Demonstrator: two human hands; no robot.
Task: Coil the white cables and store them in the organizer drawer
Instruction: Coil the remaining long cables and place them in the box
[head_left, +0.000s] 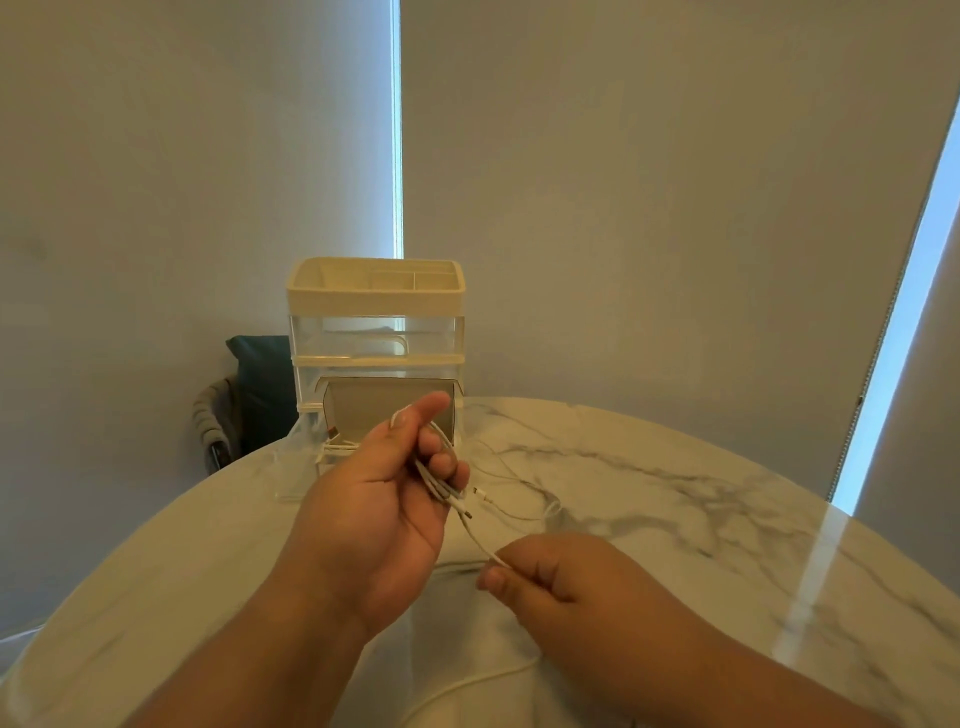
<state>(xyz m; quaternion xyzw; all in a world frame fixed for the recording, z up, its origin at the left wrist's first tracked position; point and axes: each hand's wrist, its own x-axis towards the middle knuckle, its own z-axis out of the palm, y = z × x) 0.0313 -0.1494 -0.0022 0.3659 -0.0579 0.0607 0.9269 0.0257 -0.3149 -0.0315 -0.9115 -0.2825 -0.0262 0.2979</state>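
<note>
My left hand (384, 499) is raised over the table and grips several loops of a white cable (470, 525) between its curled fingers and palm. From that bundle the cable runs down to my right hand (545, 577), which pinches it between thumb and forefinger. A connector end hangs just below my left fingers. More white cable (524, 499) lies loose on the marble table (675, 519) beyond my hands. Behind my left hand stands the cream and clear organizer (375, 322); its bottom drawer (332, 452) is pulled out, with some white cable inside.
A chair with a dark green cushion (260, 389) stands behind the table at the left. Grey roller blinds cover the windows at the back. The table's round edge curves close to the organizer.
</note>
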